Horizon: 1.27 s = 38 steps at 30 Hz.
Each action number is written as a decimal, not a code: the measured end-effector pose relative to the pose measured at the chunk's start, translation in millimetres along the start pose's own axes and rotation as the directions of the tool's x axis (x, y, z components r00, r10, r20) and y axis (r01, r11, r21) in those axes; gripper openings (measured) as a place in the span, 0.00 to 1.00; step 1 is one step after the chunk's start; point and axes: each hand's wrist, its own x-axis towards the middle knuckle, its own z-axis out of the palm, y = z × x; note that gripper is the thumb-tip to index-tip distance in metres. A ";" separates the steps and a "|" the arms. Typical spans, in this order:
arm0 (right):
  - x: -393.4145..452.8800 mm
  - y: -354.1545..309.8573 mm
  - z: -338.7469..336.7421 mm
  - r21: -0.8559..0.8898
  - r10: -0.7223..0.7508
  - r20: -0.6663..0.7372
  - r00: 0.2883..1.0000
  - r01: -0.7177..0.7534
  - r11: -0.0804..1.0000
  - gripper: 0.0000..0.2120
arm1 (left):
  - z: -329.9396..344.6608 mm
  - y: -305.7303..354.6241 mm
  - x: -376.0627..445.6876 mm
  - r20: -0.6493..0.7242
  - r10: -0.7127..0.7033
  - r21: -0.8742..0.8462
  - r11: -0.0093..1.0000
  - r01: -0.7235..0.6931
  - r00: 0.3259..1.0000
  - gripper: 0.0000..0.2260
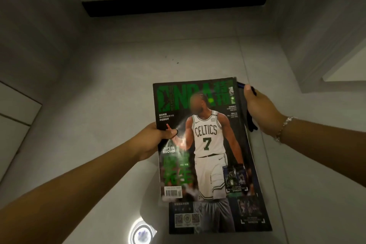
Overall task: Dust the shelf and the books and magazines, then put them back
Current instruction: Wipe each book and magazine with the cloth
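gripping mag stack [208,144] w/ left hand [156,140] & right hand [259,109].

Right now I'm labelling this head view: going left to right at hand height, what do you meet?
Left hand gripping the stack's left edge → green NBA magazine on top of the stack → right hand holding the right edge → bracelet.

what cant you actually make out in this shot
- Head view: how many magazines lie under the top NBA magazine; only edges and one lower cover show.
- Right hand: fingers hidden behind the stack; the dark item beside it is unclear.
- Left hand: fingers hidden under the cover.
- Small cover text: blurred.
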 end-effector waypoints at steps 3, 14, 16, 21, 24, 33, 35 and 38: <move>5.9 -14.2 -2.0 0.115 0.004 0.037 0.999 -0.009 0.993 0.20 | 3.0 7.7 0.2 0.043 0.035 -0.003 0.999 -0.035 0.998 0.09; 19.0 -18.0 6.5 0.105 -0.033 0.018 0.999 0.031 0.994 0.22 | 10.4 25.0 5.7 -0.073 0.079 -0.162 0.983 -0.090 0.994 0.05; 13.4 -14.1 11.7 0.055 -0.066 0.020 0.998 0.065 0.996 0.22 | 12.0 22.0 6.7 -0.116 0.077 -0.199 0.975 -0.100 0.990 0.06; -2.6 -5.2 18.5 -0.037 -0.094 0.040 0.995 0.096 0.995 0.21 | 14.5 21.8 9.5 -0.218 0.070 -0.251 0.960 -0.125 0.974 0.09; -15.8 1.8 16.7 -0.079 -0.075 0.086 0.993 0.082 0.994 0.19 | 13.4 22.8 11.4 -0.277 0.057 -0.274 0.952 -0.135 0.959 0.08; -43.1 8.2 7.3 0.114 0.179 0.257 0.950 -0.214 0.970 0.20 | 2.1 23.2 11.1 -0.250 0.071 -0.167 0.979 -0.115 0.966 0.12; -34.9 -1.0 7.5 0.164 0.254 0.227 0.940 -0.294 0.942 0.25 | 2.9 21.4 9.6 -0.230 0.065 -0.153 0.983 -0.102 0.971 0.11; -17.8 -10.3 9.6 0.329 0.247 0.282 0.927 -0.335 0.883 0.32 | 5.2 19.3 7.4 -0.211 0.069 -0.111 0.989 -0.094 0.975 0.10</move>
